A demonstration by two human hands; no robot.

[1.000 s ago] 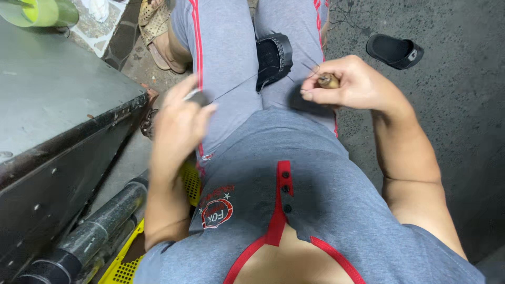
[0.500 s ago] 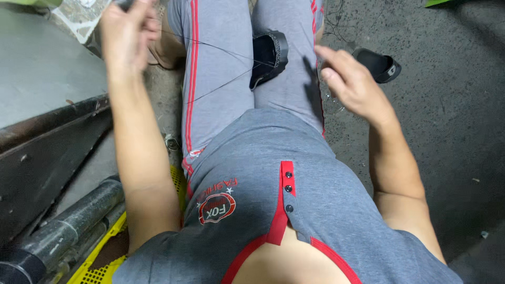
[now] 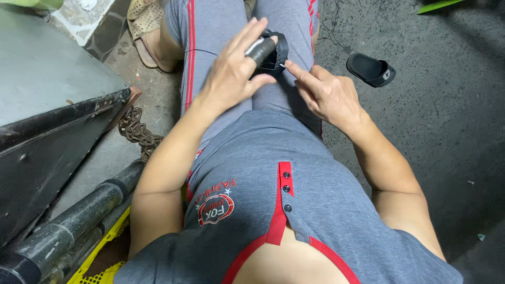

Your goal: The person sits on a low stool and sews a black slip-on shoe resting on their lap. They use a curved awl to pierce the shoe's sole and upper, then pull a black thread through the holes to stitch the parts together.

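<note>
The person sits with both hands over the lap, above grey trousers (image 3: 221, 31) with red side stripes. The left hand (image 3: 234, 71) lies palm down with its fingers stretched forward, and a short grey cylinder (image 3: 261, 48) is gripped between thumb and fingers, its end poking out past the fingertips. The cylinder sits right against a black pouch (image 3: 276, 52) that rests on the right thigh, between the two hands. The right hand (image 3: 326, 92) holds nothing: its forefinger points toward the pouch and touches or nearly touches its edge (which of the two cannot be told), while the other fingers are loosely curled.

A thin dark thread (image 3: 210, 52) runs across the left thigh toward the left hand. The person wears a grey shirt (image 3: 315, 210) with a red placket and dark buttons.

A black sandal (image 3: 371, 69) lies on the grey concrete floor (image 3: 447, 131), well apart from the right hand. To the left stands a grey metal table (image 3: 47, 89) with a dark edge, and a rusty chain (image 3: 138, 131) hangs just beside its corner. Below that lie dark pipes (image 3: 73, 221) on a yellow crate (image 3: 100, 263). A tan sandal (image 3: 144, 26) covers a foot near the top left.
</note>
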